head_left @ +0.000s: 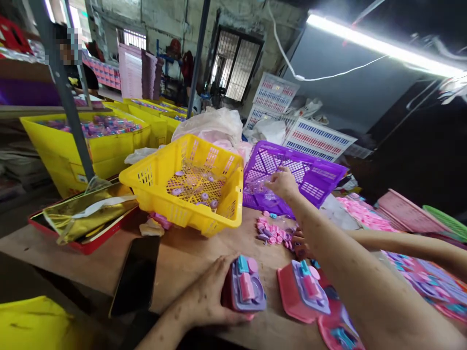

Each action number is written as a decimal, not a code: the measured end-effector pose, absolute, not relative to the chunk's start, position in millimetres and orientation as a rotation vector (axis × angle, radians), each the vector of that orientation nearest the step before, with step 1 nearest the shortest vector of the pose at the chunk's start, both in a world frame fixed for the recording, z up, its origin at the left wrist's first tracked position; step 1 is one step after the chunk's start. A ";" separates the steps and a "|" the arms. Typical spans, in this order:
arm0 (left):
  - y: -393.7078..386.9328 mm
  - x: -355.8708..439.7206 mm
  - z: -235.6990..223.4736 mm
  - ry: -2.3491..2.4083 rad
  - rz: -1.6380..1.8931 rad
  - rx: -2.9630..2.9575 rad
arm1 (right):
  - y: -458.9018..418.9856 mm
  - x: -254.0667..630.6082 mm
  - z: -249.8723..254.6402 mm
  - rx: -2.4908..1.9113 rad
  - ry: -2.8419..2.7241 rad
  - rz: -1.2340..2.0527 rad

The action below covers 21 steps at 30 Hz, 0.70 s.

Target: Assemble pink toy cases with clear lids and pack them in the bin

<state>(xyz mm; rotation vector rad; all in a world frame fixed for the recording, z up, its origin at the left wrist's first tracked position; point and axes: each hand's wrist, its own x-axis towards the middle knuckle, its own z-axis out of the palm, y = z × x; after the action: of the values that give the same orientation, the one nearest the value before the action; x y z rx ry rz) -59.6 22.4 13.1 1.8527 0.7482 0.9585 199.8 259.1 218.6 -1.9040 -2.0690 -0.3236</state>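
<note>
My left hand [215, 296] is wrapped round the side of a small pink toy box [248, 287], upright on the table. Its purple top carries pink and turquoise parts. Just right of it stands a similar toy box [304, 291], untouched by my hands. My right hand [283, 183] reaches into a tilted purple basket [317, 175], fingers bent in among clear plastic pieces [264, 187]. Whatever the fingertips pinch is too blurred to make out. Below that basket lies a heap of small pink and purple parts [273, 231].
A yellow basket [182, 209] holds clear pieces with purple bits. Left of it are a red tray [85, 245] and a black phone [134, 274]. Another person's arm [397, 243] comes in from the right, its hand [301, 243] by the small parts. Yellow bins [120, 146] stand behind.
</note>
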 end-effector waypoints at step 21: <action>19.3 -56.8 2.8 0.620 1.015 1.821 | 13.8 180.5 154.7 -1.207 -2.105 0.870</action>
<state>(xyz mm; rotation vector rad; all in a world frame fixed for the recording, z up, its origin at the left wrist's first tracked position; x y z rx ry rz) -56.8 19.3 2.8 1.8214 0.6202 1.0150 180.5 13.8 154.7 -1.2067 -2.1053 0.8696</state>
